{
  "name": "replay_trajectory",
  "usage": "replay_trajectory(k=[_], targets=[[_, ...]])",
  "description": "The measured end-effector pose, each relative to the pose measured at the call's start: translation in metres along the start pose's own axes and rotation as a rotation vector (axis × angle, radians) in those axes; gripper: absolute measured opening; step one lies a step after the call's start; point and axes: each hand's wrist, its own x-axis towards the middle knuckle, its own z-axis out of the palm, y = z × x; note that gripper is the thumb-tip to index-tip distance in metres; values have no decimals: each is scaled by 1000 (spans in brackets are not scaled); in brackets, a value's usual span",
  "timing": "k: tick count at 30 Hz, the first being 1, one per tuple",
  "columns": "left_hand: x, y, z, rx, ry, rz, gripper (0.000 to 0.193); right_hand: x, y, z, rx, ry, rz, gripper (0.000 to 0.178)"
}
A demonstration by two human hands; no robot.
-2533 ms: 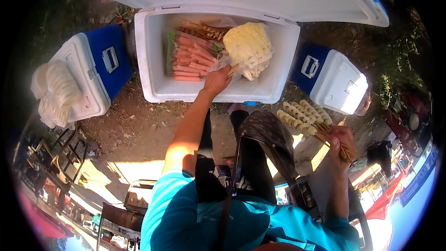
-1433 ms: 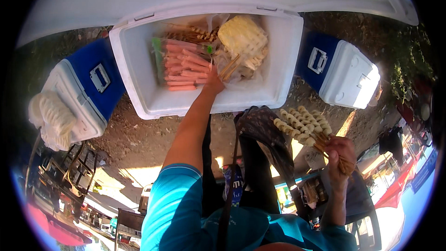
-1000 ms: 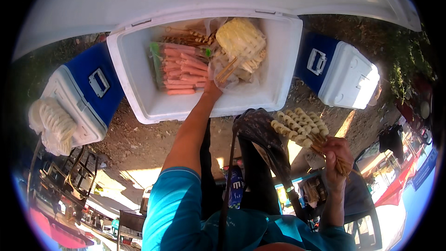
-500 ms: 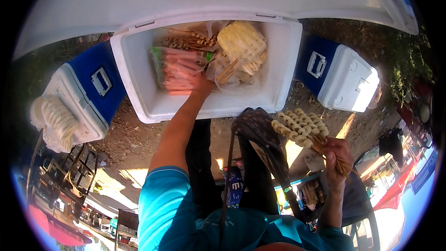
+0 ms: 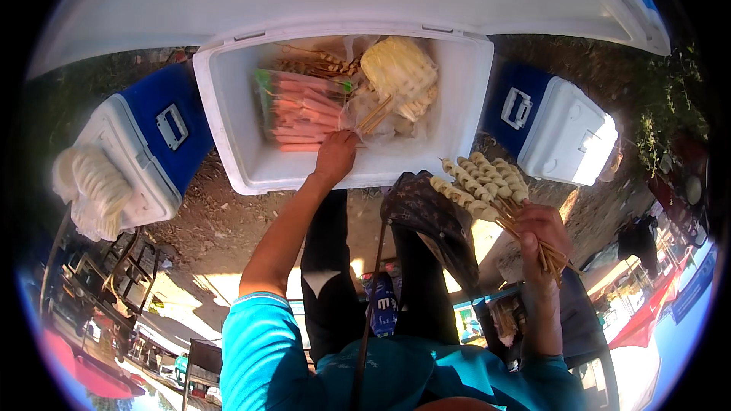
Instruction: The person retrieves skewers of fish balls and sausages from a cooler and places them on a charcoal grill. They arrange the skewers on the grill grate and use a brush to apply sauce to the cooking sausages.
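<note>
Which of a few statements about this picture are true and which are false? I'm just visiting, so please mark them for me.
1. The right hand holds several loaded skewers. True.
2. The lid of the large white cooler is shut. False: it stands open.
3. Pink sausage-like sticks lie to the left of the yellow bundle. True.
4. The left hand is on the left blue-and-white cooler. False: it is at the pink sticks, inside the large cooler.
5. A bag of pale food lies on the left blue-and-white cooler. True.
</note>
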Motion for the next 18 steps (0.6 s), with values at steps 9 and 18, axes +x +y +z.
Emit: replay_trajectory(k=[9,18], targets=[[-83,97,-167,-1659,-223,-292,51,80,-36,95,-7,-254,-680,18],[-97,105,-179,-2963,260,-408,49,77,-70,168,-42,-354,-897,6]])
